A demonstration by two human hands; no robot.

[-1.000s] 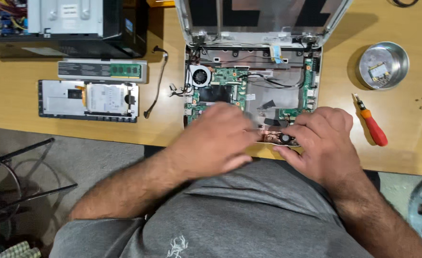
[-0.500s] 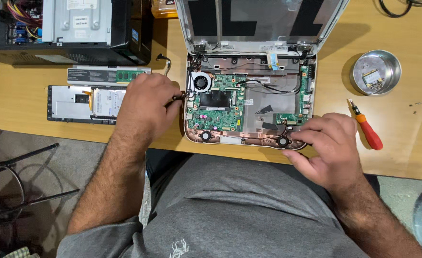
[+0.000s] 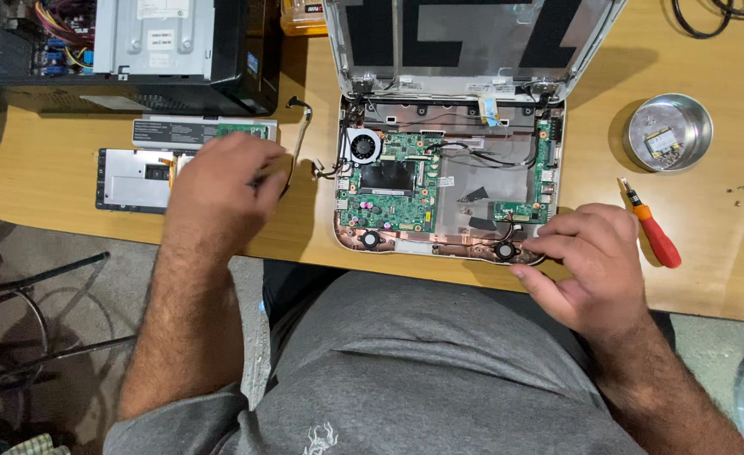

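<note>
An opened laptop [image 3: 481,181] lies on the wooden table [image 3: 43,143], its green motherboard [image 3: 389,202] and fan [image 3: 362,145] bared and its lid [image 3: 473,42] tipped back. My right hand [image 3: 586,261] grips the base's front right corner, fingertips beside a small round speaker [image 3: 506,250]. My left hand [image 3: 220,190] is blurred above the table left of the laptop. It covers the right end of a grey panel [image 3: 132,177], fingers curled; whether it holds anything is unclear. A thin black cable [image 3: 298,139] lies between that hand and the laptop.
An orange-handled screwdriver [image 3: 656,238] lies right of my right hand. A metal bowl [image 3: 698,109] behind it holds a small card. An open desktop computer case [image 3: 170,50] stands at the back left, with a long flat part [image 3: 182,131] in front. Loose screws [image 3: 738,195] dot the right side.
My left hand has left the laptop's middle and travelled left, past its left edge, to the grey panel. My right hand stays on the front right corner.
</note>
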